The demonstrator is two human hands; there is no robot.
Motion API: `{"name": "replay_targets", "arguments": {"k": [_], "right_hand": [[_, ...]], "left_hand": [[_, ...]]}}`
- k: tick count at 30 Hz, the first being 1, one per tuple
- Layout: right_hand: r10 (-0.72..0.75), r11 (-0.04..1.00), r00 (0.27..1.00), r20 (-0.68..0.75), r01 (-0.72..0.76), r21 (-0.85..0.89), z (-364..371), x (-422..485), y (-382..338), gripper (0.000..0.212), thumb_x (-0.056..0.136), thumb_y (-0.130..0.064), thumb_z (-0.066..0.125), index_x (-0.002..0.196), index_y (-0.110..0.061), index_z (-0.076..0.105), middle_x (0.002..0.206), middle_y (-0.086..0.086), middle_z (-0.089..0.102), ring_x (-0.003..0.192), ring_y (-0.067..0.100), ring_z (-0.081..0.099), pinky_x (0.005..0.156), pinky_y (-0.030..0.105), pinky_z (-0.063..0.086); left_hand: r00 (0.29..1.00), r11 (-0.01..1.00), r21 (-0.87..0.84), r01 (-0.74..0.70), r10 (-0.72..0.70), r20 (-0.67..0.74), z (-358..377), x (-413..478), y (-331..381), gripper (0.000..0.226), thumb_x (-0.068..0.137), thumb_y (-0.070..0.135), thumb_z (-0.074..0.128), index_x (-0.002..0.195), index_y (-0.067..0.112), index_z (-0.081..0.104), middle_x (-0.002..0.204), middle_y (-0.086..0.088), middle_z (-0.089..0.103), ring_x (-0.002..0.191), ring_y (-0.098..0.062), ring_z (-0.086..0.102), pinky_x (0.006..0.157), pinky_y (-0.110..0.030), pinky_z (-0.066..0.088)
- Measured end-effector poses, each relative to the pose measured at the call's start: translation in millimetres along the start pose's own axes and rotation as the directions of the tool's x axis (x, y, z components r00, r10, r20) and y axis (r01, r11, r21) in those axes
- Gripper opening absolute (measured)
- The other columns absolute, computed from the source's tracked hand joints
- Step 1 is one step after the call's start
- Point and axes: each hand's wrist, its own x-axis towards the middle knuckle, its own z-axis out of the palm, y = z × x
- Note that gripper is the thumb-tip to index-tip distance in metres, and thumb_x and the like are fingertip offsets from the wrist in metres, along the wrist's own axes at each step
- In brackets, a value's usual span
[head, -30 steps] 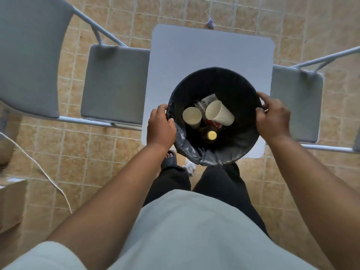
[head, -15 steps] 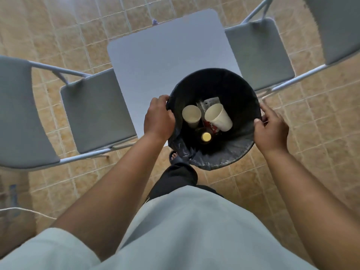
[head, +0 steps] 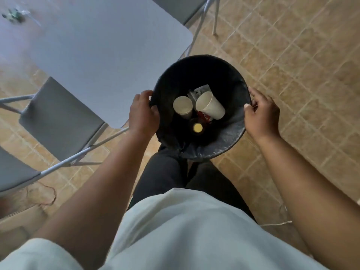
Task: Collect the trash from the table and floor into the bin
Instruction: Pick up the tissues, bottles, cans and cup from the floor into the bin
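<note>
Black bin [head: 200, 63] w/ dark plastic liner [head: 224, 139] held up by both hands in front of person's dark trousers [head: 165, 172], just off near corner of white table [head: 97, 47], over tan tile floor [head: 296, 59]. L hand [head: 143, 114] grips L side of rim, fingers curled over the edge. R hand [head: 262, 115] grips R side, thumb on rim, fingers curled round outside. Inside bin: paper cup [head: 182, 107] mouth up, 2nd paper cup [head: 210, 106] on its side next to it, red wrapper [head: 204, 117] under that 1, grey packet [head: 199, 92] behind both, dark bottle [head: 197, 128] w/ yellow cap in front. Small blurry item [head: 13, 15] on far end of table, can't tell what. Grey folding chair [head: 58, 117] L of table, another chair [head: 181, 6] at top. White cable [head: 276, 224] on floor by R arm
</note>
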Motion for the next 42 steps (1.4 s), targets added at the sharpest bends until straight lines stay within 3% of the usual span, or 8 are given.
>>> {"name": "replay_targets", "arguments": {"k": [7, 13, 20, 27, 32, 35, 37, 42], "right_hand": [[0.216, 0.976, 0.976, 0.011, -0.216, 0.018, -8.9, -112.0, 76.1, 0.050, 0.091, -0.004, 0.059, 0.140, -0.015, 0.055, 0.111, 0.021, 0.061, 0.097, 0.030, 0.058, 0.088, 0.019, 0.035], [0.380, 0.925, 0.925, -0.024, -0.381, -0.012, 31.5, -180.7, 112.5, 0.049, 0.092, -0.004, 0.059, 0.140, -0.014, 0.055, 0.104, 0.019, 0.060, 0.085, 0.025, 0.054, 0.081, 0.020, 0.033], [0.491, 0.871, 0.871, -0.023, -0.491, 0.016, 111.7, -198.8, 151.5, 0.049, 0.092, -0.004, 0.060, 0.139, -0.016, 0.055, 0.094, 0.005, 0.052, 0.083, 0.020, 0.051, 0.080, 0.022, 0.034], [0.457, 0.889, 0.890, 0.012, -0.457, 0.021, 198.1, -160.5, 230.5, 0.048, 0.093, -0.007, 0.060, 0.140, -0.018, 0.054, 0.094, 0.007, 0.055, 0.080, 0.022, 0.053, 0.079, 0.027, 0.039], [0.465, 0.885, 0.885, -0.028, -0.463, 0.042, 248.6, -105.8, 300.9, 0.048, 0.093, -0.011, 0.060, 0.140, -0.023, 0.055, 0.094, 0.006, 0.057, 0.082, 0.022, 0.055, 0.084, 0.032, 0.045], [0.403, 0.915, 0.910, -0.097, -0.398, 0.069, 270.5, -60.8, 335.4, 0.049, 0.092, -0.010, 0.060, 0.137, -0.027, 0.057, 0.089, 0.004, 0.057, 0.079, 0.024, 0.056, 0.080, 0.025, 0.043], [0.387, 0.922, 0.912, -0.137, -0.381, 0.068, 282.6, -27.0, 355.4, 0.048, 0.091, -0.011, 0.061, 0.136, -0.028, 0.058, 0.087, 0.001, 0.057, 0.070, 0.013, 0.051, 0.073, 0.012, 0.038], [0.306, 0.952, 0.928, -0.211, -0.302, 0.052, 301.7, 44.6, 394.0, 0.049, 0.089, -0.015, 0.059, 0.136, -0.030, 0.058, 0.082, -0.001, 0.054, 0.058, -0.001, 0.049, 0.066, 0.002, 0.031]], "left_hand": [[0.977, 0.995, 0.078, -0.057, 0.039, 0.209, 52.3, -75.9, -18.3, 0.038, 0.094, 0.011, 0.053, 0.131, 0.019, 0.054, 0.130, -0.008, 0.052, 0.117, -0.030, 0.055, 0.096, -0.045, 0.051], [0.913, 0.985, 0.132, -0.113, 0.051, 0.404, 84.6, -96.2, -57.1, 0.043, 0.096, 0.013, 0.051, 0.137, 0.021, 0.047, 0.136, -0.007, 0.048, 0.120, -0.028, 0.052, 0.093, -0.036, 0.045], [0.888, 0.968, 0.188, -0.163, 0.061, 0.456, 130.6, -71.0, -101.7, 0.046, 0.095, 0.011, 0.051, 0.140, 0.020, 0.046, 0.138, -0.004, 0.045, 0.120, -0.028, 0.052, 0.091, -0.036, 0.045], [0.911, 0.968, 0.205, -0.142, 0.047, 0.410, 225.9, -30.8, -152.1, 0.044, 0.094, 0.009, 0.053, 0.137, 0.018, 0.051, 0.129, -0.008, 0.050, 0.114, -0.026, 0.053, 0.084, -0.027, 0.037], [0.890, 0.955, 0.171, -0.244, 0.150, 0.431, 311.4, 25.3, -165.4, 0.045, 0.094, 0.010, 0.054, 0.138, 0.018, 0.051, 0.127, -0.008, 0.054, 0.108, -0.025, 0.056, 0.079, -0.024, 0.035], [0.876, 0.941, 0.108, -0.319, 0.249, 0.413, 357.8, 69.5, -165.3, 0.046, 0.092, 0.009, 0.057, 0.136, 0.019, 0.054, 0.121, -0.009, 0.057, 0.102, -0.025, 0.060, 0.080, -0.023, 0.037], [0.873, 0.930, 0.072, -0.360, 0.309, 0.376, 385.7, 101.0, -162.3, 0.045, 0.090, 0.010, 0.059, 0.133, 0.021, 0.058, 0.115, -0.008, 0.061, 0.096, -0.023, 0.063, 0.081, -0.023, 0.041], [0.858, 0.895, -0.031, -0.445, 0.435, 0.274, 434.0, 169.3, -147.4, 0.042, 0.082, 0.015, 0.060, 0.121, 0.026, 0.067, 0.095, -0.001, 0.067, 0.088, -0.022, 0.065, 0.090, -0.035, 0.052]]}}
